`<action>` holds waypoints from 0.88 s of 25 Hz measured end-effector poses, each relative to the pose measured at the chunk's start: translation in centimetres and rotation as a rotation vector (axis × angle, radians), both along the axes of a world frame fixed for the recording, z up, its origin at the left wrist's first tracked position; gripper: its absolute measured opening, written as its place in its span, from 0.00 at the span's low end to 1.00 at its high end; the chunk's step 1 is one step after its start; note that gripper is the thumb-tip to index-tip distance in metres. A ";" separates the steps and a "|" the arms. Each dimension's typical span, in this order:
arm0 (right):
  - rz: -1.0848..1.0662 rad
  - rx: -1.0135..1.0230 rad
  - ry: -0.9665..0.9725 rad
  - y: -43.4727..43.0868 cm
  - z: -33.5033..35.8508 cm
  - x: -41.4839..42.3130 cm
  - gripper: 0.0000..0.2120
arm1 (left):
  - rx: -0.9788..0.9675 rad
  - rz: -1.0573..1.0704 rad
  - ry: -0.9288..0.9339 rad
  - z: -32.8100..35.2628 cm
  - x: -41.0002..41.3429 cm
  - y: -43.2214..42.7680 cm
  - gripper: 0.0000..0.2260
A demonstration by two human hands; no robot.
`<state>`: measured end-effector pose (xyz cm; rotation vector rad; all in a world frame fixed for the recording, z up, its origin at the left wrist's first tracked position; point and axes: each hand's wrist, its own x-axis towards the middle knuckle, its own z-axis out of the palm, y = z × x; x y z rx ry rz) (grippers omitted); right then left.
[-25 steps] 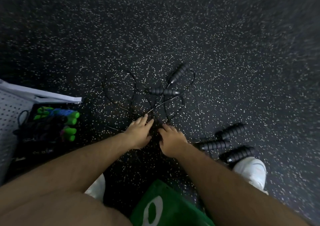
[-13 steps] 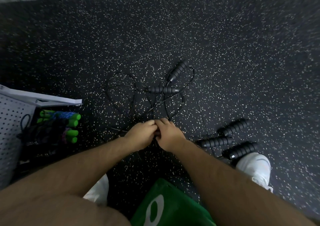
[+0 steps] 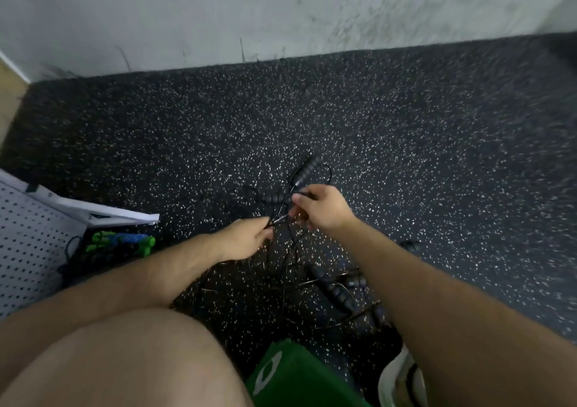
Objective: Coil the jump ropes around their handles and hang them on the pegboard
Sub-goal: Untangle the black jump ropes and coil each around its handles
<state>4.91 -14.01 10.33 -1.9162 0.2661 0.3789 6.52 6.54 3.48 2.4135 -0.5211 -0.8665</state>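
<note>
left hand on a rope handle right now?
No, the left hand pinches only the thin black cord; the nearest black handle lies beyond it, untouched by that hand.

Bare speckled floor [image 3: 437,157] ahead to wall [image 3: 187,16], pegboard [image 3: 28,250] at left, tangled ropes [image 3: 293,244] (with handles [image 3: 335,292]) lower right.

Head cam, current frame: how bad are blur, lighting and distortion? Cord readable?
Head view: dim, flat light; speckles on the dark speckled rubber floor streak toward the right edge, motion blur; wide-angle bows the grey wall at its base; left hand and right hand fairly sharp; thin black jump-rope cord between them nearly lost against the floor.
</note>
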 end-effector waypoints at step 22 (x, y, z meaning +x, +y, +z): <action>0.113 -0.104 -0.472 -0.6 24.6 -1.8 0.17 | -0.689 0.402 -0.538 34.7 0.4 -7.1 0.07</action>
